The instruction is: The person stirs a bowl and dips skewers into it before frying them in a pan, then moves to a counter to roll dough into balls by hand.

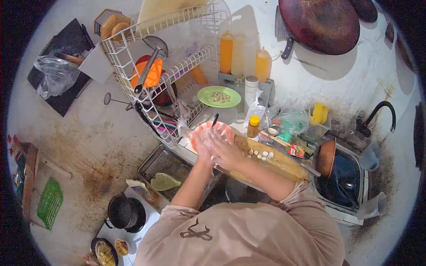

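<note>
My left hand [205, 145] and my right hand [227, 150] are brought together over an orange-and-white bowl [227, 130]. A thin clear covering, like plastic gloves, seems to be on both. The palms press against each other with the right fingers lying across the left hand; whatever is between them is hidden. A dark handle [215, 119] sticks up from the bowl. Right of my hands, several small whitish pieces [265, 154] lie on a wooden board [284, 167]. Behind the bowl, a green plate [206, 95] carries several small pale balls.
A white wire rack [128, 84] stands at the left. Behind the board are a yellow-capped jar [253, 127], a white bottle [251, 88] and plastic bags [295, 120]. On the right, the sink [361, 177] holds pans. A black pot [126, 212] stands lower left.
</note>
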A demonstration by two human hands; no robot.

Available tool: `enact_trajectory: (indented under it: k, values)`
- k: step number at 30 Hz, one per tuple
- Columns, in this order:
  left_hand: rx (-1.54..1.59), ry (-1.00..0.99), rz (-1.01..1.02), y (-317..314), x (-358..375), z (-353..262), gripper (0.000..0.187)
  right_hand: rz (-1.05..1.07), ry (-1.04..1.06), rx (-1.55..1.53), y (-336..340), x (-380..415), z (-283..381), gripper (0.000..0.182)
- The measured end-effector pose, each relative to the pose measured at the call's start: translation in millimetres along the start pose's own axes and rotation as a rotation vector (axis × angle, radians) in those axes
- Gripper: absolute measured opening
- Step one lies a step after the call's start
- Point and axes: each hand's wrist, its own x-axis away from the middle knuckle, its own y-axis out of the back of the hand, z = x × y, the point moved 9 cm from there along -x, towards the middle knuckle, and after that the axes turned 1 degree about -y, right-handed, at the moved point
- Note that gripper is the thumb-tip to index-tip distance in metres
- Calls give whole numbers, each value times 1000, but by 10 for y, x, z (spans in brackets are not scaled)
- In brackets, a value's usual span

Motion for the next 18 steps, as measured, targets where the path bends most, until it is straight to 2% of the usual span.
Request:
enact_trajectory:
  k: [1,3,5,6,8,10,12,13,14,17,18]
  values:
    - [0,-7,-24,103,-14,94,66,25,-31,49,-7,18,-53,71]
    - [76,-297,300,114,-39,255,70,40,-62,100,-9,37,-18,72]
    - [-182,-427,373,42,-3,284,71,26,-98,155,64,56,10,70]
    - [-472,-410,275,0,-1,269,69,8,-119,184,119,75,23,68]
    - [-559,-267,97,75,-31,228,65,-67,-170,277,217,117,-2,65]
    - [-157,-31,-42,149,-69,268,58,-186,-231,404,319,179,-36,61]
    - [44,-190,-254,114,-2,36,59,-351,-369,-20,-8,307,-502,56]
    - [146,-265,-362,36,91,-37,59,-361,-517,-204,-16,372,-562,55]
    - [92,-267,-398,-124,168,-49,51,-395,-666,-384,-24,455,-600,54]
    - [-163,-278,-294,200,88,-58,42,-303,-534,-483,-145,448,-594,45]
    - [-236,-284,-519,49,215,-74,44,-302,-522,-480,-119,446,-567,42]
